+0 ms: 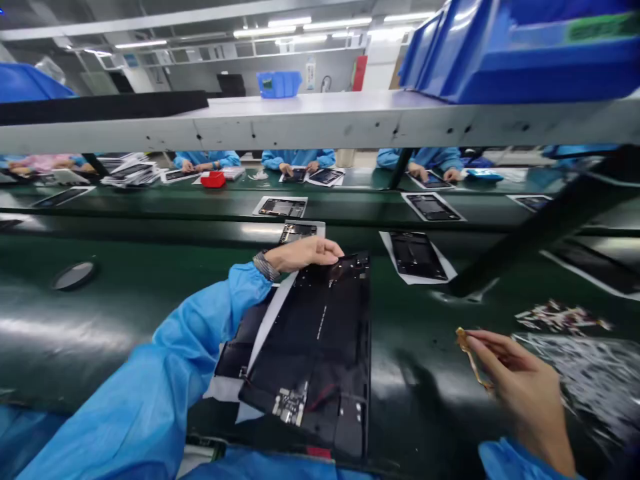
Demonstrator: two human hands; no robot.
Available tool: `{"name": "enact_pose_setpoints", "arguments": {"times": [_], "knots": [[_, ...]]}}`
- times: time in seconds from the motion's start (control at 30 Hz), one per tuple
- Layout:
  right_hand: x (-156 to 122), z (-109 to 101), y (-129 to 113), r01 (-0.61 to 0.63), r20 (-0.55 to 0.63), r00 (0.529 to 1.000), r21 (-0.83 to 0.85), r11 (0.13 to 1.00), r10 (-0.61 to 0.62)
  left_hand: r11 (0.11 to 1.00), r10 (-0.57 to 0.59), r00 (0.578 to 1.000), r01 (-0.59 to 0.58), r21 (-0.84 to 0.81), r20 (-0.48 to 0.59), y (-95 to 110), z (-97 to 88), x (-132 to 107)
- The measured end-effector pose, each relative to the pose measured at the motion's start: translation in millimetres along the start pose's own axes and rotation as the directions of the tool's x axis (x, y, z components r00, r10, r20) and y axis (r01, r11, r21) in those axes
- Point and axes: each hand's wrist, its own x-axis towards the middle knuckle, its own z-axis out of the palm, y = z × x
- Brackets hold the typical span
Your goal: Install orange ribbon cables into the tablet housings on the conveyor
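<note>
My left hand [313, 253] grips the far edge of a black tablet housing [320, 333], its fingers closed over the corner. The housing is tilted, and its inner side with a small circuit board near the bottom faces me. Under it, to the left, lie a white sheet [273, 320] and another dark panel [240, 340]. Off to the right, my right hand [520, 387] pinches a thin gold-coloured flex cable [470, 357] between thumb and fingers, above the green bench and apart from the housing.
A pile of small parts [563, 317] and a clear plastic bag [590, 373] lie at the right. More housings on white sheets, such as one housing [417, 257], rest on the green line. A dark slanted post [540, 227] stands right. A shelf [320, 127] with blue bins [525, 60] crosses above; co-workers sit opposite.
</note>
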Motion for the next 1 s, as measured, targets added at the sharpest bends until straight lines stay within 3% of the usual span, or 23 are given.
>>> {"name": "enact_pose_setpoints", "arguments": {"times": [0.07, 0.17, 0.3, 0.47, 0.6, 0.7, 0.87, 1.0], "knots": [[-13.2, -16.6, -14.5, 0.028, -0.030, 0.999, 0.010, 1.000, -0.028, 0.988, 0.008, 0.999, -0.002, -0.154, 0.039, -19.2, 13.6, 22.6], [-34.8, -37.7, -33.8, 0.140, -0.068, 0.988, 0.026, 0.990, -0.138, 0.979, 0.037, 0.997, -0.022, -0.202, 0.072, -27.5, 26.7, 45.9], [-58.3, -57.2, -45.5, 0.137, -0.099, 0.986, 0.058, 0.989, -0.131, 1.000, 0.001, 0.997, -0.002, 0.011, 0.073, -33.5, 19.5, 68.0], [-70.1, -66.4, -40.4, 0.026, -0.064, 0.998, 0.048, 0.999, -0.023, 0.967, -0.107, 0.994, 0.097, 0.237, 0.029, -86.4, 3.1, 84.4], [-69.3, -62.0, -34.0, -0.041, -0.018, 0.999, -0.002, 0.999, 0.041, 0.905, -0.145, 0.989, 0.143, 0.400, -0.024, -127.9, 11.8, 87.9], [-65.9, -57.6, -32.2, -0.061, -0.004, 0.998, -0.012, 0.998, 0.061, 0.867, -0.135, 0.991, 0.127, 0.481, -0.017, -141.5, 30.5, 88.2], [-57.5, -53.4, -35.1, -0.096, 0.020, 0.995, -0.082, 0.992, 0.098, 0.810, -0.047, 0.998, 0.066, 0.582, -0.048, -144.1, 59.5, 78.1], [-57.5, -47.9, -41.8, -0.029, 0.128, 0.990, -0.179, 0.983, 0.053, 0.776, 0.073, 0.987, 0.035, 0.629, -0.145, -130.5, 74.7, 49.4]]}}
